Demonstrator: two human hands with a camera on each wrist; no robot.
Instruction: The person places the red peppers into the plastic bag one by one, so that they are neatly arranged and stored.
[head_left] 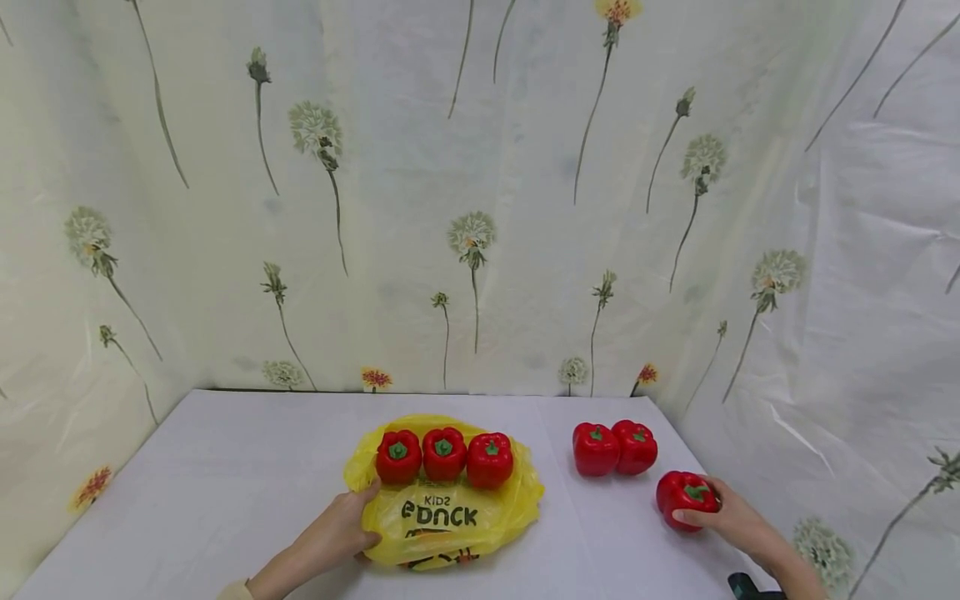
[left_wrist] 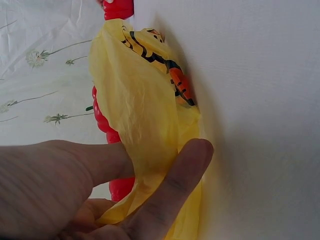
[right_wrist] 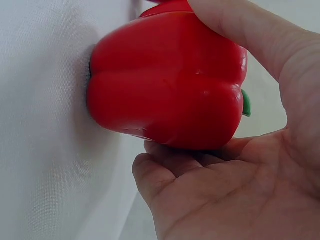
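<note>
A yellow plastic bag [head_left: 420, 533] with dark print lies on the table, and three red bell peppers [head_left: 444, 455] stand in a row on it. At the bag's left edge my left hand [head_left: 347, 525] pinches the plastic; the left wrist view has the yellow film between thumb and fingers. My right hand [head_left: 731, 517] grips another red bell pepper [right_wrist: 165, 80] near the table's right edge, thumb on one side and fingers on the other. In the right wrist view its green stem points toward the palm and its base is right at the white tabletop.
Two more red bell peppers [head_left: 596, 450] stand side by side at the back right of the white table [head_left: 247, 467]. A curtain with dandelion print [head_left: 472, 167] hangs behind and along both sides. A dark object [head_left: 744, 586] shows by the right forearm.
</note>
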